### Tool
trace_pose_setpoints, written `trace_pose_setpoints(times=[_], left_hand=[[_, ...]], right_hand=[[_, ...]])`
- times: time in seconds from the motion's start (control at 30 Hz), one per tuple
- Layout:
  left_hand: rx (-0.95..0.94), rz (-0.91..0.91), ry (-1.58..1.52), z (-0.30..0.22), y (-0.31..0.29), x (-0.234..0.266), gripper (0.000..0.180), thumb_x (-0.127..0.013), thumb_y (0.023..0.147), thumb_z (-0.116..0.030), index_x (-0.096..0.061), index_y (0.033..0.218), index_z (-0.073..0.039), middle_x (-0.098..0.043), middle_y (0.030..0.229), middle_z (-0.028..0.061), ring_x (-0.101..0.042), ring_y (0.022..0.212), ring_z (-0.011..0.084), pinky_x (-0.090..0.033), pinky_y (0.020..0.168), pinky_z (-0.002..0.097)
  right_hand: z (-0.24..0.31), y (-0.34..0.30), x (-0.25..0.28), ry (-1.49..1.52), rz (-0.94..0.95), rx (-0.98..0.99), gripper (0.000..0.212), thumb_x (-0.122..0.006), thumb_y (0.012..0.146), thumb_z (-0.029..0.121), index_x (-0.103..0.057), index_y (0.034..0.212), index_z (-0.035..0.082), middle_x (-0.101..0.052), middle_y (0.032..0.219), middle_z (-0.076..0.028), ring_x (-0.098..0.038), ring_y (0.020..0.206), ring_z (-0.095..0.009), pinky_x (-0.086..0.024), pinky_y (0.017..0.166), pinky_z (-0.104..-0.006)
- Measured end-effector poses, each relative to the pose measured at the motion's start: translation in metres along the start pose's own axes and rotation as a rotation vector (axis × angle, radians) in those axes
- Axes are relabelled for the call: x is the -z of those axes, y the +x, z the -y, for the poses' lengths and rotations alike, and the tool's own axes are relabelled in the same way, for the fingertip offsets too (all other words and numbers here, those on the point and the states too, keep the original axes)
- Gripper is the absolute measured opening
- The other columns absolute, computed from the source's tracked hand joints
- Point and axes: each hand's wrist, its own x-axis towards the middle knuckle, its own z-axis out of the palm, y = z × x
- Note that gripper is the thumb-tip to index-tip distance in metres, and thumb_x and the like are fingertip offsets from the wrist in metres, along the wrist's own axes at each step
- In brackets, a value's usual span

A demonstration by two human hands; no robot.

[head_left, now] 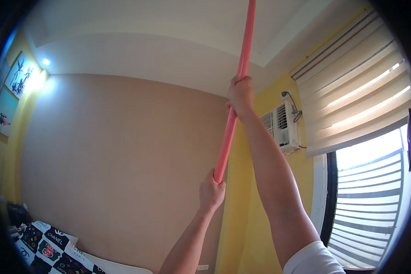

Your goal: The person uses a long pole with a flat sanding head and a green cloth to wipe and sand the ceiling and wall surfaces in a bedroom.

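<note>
A long pink pole (247, 39) rises at a slight tilt from the middle of the view toward the ceiling, and its upper end runs out of the picture. My left hand (212, 192) is closed round its lower end. Higher up, my right hand (241, 95) grips the same pole with the arm stretched upward. What the pole's top carries or touches is out of sight.
At the right, a wall air conditioner (282, 128) sits beside a striped roller blind (356, 91) over a barred window (367, 201). A patterned bed cover (55, 246) lies at the lower left. Framed pictures (18, 75) hang on the left wall, near a ceiling light (46, 61).
</note>
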Motion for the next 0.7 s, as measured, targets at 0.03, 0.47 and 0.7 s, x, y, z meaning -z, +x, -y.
trace_pose_setpoints(times=[0.03,0.47,0.7], left_hand=[[0.043,0.025,0.019,0.003,0.001,0.005,0.022,-0.056,0.074,-0.007,-0.051,0.095,-0.004,-0.059,0.077,0.0163,-0.060,0.073,0.0340,-0.045,0.063,0.0431],[0.172,0.022,0.064,0.066,-0.051,0.015,0.020,-0.055,0.071,-0.006,-0.053,0.090,-0.002,-0.058,0.074,0.0182,-0.060,0.070,0.0353,-0.046,0.063,0.0425],[0.283,0.015,0.090,0.072,-0.074,0.011,0.020,-0.056,0.070,-0.007,-0.053,0.089,-0.001,-0.059,0.075,0.0191,-0.060,0.073,0.0361,-0.046,0.065,0.0433]], right_hand=[[0.000,-0.004,-0.004,0.007,0.016,-0.004,0.037,-0.032,0.092,0.036,-0.037,0.101,0.001,-0.055,0.069,-0.017,-0.058,0.051,-0.027,-0.047,0.046,-0.0397],[-0.080,-0.051,-0.057,-0.063,0.140,-0.147,0.037,-0.036,0.091,0.034,-0.039,0.103,-0.001,-0.059,0.083,-0.024,-0.060,0.074,-0.040,-0.047,0.064,-0.0475],[-0.094,-0.072,-0.060,-0.109,0.219,-0.221,0.036,-0.036,0.092,0.034,-0.037,0.102,0.000,-0.056,0.072,-0.017,-0.057,0.050,-0.028,-0.047,0.046,-0.0392]])
